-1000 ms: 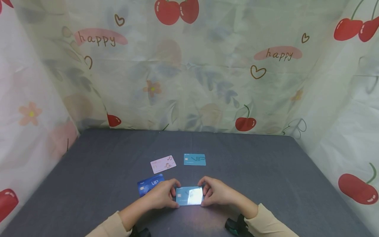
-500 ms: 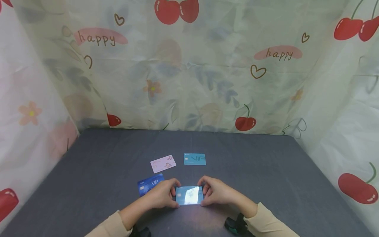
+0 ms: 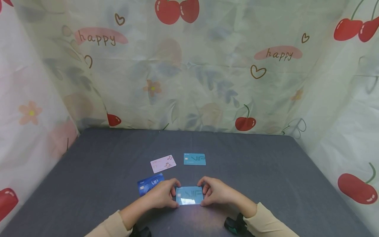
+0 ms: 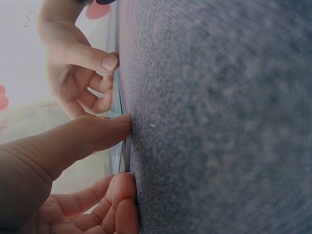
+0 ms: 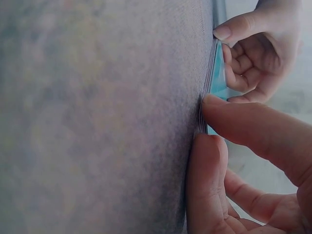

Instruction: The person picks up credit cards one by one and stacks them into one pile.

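A stack of light blue VIP cards (image 3: 189, 193) lies low over the dark tabletop, between my two hands. Thumb and fingers of my left hand (image 3: 161, 194) pinch its left end, while my right hand (image 3: 218, 193) pinches the right end the same way. Several thin card edges (image 5: 210, 78) show layered together in the right wrist view. A dark blue VIP card (image 3: 150, 184) lies just beyond my left hand, partly hidden by it. Farther back are a pink card (image 3: 163, 164) and a separate light blue VIP card (image 3: 194, 159), both flat on the table.
The table (image 3: 251, 164) has a dark grey cloth surface. Behind it hangs a pale curtain (image 3: 189, 82) printed with cherries, flowers and "happy", with similar sheets at both sides. Dark devices (image 3: 239, 225) sit at the wrists below the beige sleeves (image 3: 267, 220).
The bright reflection on the top card has shifted from its right half to its lower middle, so the VIP letters show. Hands and loose cards look unmoved.
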A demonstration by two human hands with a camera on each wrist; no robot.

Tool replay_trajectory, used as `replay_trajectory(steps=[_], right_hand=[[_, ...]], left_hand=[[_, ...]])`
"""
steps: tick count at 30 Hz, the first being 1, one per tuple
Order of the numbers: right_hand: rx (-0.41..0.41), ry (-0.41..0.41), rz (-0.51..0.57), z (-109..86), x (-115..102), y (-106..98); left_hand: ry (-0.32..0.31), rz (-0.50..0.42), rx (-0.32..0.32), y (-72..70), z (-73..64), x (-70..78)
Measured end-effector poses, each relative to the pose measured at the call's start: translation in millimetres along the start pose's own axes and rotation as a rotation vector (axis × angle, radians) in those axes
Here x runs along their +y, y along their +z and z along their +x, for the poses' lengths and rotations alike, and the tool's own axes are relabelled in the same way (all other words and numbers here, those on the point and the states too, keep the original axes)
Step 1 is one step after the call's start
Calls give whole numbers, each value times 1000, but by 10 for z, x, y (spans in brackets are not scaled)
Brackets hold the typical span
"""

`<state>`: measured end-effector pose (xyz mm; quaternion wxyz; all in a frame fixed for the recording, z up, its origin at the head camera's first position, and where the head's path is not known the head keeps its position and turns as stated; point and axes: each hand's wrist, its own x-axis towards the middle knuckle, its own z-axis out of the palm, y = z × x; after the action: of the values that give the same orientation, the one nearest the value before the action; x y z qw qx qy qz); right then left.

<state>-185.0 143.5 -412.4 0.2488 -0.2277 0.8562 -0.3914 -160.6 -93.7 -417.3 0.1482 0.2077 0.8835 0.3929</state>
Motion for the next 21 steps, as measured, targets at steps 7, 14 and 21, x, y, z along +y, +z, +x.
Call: replay_trajectory(steps=[7, 14, 21], right_hand=[[-4, -1, 1, 9, 9, -4], [-12, -2, 11, 8, 7, -9], [-20, -9, 14, 6, 13, -10]], left_hand=[[-17, 13, -5, 5, 3, 7], [-8, 23, -4, 3, 7, 2], [2, 37, 5, 6, 8, -3]])
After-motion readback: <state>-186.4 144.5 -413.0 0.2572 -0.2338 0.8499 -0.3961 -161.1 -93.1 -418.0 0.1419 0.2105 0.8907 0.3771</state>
